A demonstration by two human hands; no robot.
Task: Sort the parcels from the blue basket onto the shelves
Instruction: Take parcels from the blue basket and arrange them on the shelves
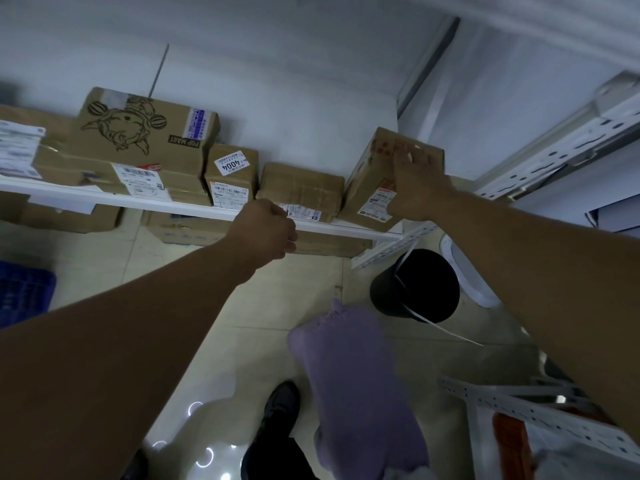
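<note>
Right hand (415,181) on the tilted parcel (367,181), far right of the shelf (138,199).
My fingers clasp over its top face while it leans against the flat parcel (301,188) beside it; my left hand (266,230) is curled at the shelf's edge, and I can't tell if it holds anything.

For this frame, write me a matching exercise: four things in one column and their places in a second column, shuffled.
Things
1. black bucket
2. blue basket
3. box with the 4004 sticker
4. right hand

Places
A. on the tilted box at the right end of the shelf
B. at the left edge of the view
C. on the floor, below the right end of the shelf
D. on the shelf, just right of the big printed box

Pairs: 1-C, 2-B, 3-D, 4-A
</note>
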